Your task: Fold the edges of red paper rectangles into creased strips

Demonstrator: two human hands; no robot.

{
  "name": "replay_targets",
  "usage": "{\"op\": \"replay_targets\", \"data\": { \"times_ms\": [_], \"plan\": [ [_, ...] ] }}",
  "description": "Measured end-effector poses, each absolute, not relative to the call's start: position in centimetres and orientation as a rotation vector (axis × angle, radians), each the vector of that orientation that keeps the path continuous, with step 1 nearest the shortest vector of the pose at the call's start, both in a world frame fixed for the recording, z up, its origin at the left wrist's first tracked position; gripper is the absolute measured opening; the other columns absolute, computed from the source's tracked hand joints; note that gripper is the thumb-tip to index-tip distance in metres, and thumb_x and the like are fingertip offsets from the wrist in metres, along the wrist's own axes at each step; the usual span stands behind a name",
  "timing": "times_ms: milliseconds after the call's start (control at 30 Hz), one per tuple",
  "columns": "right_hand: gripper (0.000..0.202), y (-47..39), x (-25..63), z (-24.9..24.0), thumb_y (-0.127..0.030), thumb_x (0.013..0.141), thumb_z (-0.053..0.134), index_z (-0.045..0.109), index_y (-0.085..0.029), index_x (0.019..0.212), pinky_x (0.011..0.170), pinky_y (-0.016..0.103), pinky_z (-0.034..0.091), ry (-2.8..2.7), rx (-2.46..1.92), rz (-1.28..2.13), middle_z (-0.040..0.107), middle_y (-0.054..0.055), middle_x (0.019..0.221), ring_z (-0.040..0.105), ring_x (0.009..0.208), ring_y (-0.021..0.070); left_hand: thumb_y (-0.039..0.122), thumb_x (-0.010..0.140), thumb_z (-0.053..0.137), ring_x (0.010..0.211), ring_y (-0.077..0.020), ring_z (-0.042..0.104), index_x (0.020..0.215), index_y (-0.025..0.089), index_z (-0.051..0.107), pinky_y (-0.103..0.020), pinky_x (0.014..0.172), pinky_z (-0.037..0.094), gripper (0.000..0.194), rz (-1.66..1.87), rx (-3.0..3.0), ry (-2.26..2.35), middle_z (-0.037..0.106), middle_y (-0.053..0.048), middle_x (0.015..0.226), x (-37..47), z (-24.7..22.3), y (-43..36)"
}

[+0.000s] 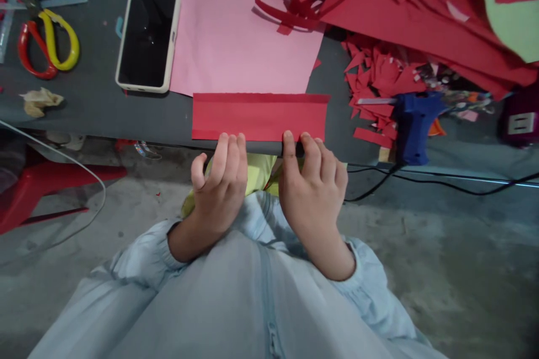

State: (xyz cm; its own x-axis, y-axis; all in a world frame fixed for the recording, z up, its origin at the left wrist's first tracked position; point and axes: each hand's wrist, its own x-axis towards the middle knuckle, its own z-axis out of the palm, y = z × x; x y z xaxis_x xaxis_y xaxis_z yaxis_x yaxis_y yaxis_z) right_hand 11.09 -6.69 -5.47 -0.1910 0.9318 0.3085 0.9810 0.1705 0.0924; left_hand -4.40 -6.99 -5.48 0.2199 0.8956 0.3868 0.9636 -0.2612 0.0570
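Observation:
A long red paper strip lies flat along the near edge of the dark table, with a fold line running along its far side. My left hand is at its near edge, left of the middle, fingers stretched out and the thumb apart. Toward the strip's right end, my right hand has its fingertips on the near edge, fingers spread and holding nothing. Beyond the strip lies a pink sheet, partly under red scraps.
A phone lies left of the pink sheet, scissors farther left. At right are a blue glue gun, small red scraps and a heap of red paper. A red stool stands below left.

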Motion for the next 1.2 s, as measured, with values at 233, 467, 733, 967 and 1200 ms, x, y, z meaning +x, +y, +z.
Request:
{"op": "replay_targets", "data": {
  "times_ms": [233,467,733,967,1200],
  "plan": [
    [0.05,-6.8,11.2,-5.7,-0.017,0.097,0.045,0.048,-0.017,0.147,0.102,0.044,0.042,-2.242,-1.893,-0.302,0.061,0.018,0.137,0.055,0.125,0.0272,0.013,0.097,0.044,0.132,-0.0225,0.056,0.152,0.018,0.037,-0.038,0.115,0.02,0.056,-0.571,-2.324,-1.829,0.067,-0.011,0.133,-5.2,-5.4,-7.1],
    [0.049,-6.8,11.2,-5.8,-0.016,0.097,0.045,0.05,-0.018,0.145,0.102,0.042,0.042,-2.24,-1.894,-0.354,0.062,0.017,0.136,0.056,0.124,0.0265,0.015,0.094,0.046,0.121,-0.0215,0.062,0.148,0.017,0.045,-0.037,0.114,0.019,0.054,-0.481,-2.262,-1.844,0.067,-0.01,0.133,-5.1,-5.7,-7.0],
    [0.051,-6.8,11.3,-5.8,-0.017,0.097,0.045,0.047,-0.018,0.148,0.102,0.043,0.042,-2.231,-1.891,-0.317,0.061,0.018,0.137,0.055,0.125,0.0264,0.013,0.094,0.042,0.14,-0.0262,0.048,0.149,0.02,0.043,-0.044,0.116,0.015,0.055,-0.539,-2.316,-1.896,0.058,-0.013,0.144,-5.2,-4.9,-7.1],
    [0.045,-6.7,11.2,-5.6,-0.017,0.096,0.048,0.055,-0.015,0.141,0.1,0.039,0.042,-2.258,-1.858,-0.467,0.065,0.015,0.133,0.057,0.12,0.0251,0.013,0.096,0.041,0.139,-0.0247,0.048,0.148,0.018,0.044,-0.04,0.117,0.009,0.052,-0.471,-2.294,-1.839,0.06,-0.01,0.142,-5.2,-4.7,-7.1],
    [0.048,-6.8,11.3,-5.7,-0.016,0.097,0.046,0.051,-0.018,0.145,0.102,0.041,0.041,-2.228,-1.885,-0.363,0.063,0.016,0.136,0.056,0.123,0.0253,0.017,0.094,0.043,0.135,-0.0239,0.051,0.148,0.021,0.044,-0.041,0.116,0.013,0.054,-0.397,-2.231,-1.849,0.059,-0.011,0.143,-5.4,-5.3,-7.3]
  ]
}}
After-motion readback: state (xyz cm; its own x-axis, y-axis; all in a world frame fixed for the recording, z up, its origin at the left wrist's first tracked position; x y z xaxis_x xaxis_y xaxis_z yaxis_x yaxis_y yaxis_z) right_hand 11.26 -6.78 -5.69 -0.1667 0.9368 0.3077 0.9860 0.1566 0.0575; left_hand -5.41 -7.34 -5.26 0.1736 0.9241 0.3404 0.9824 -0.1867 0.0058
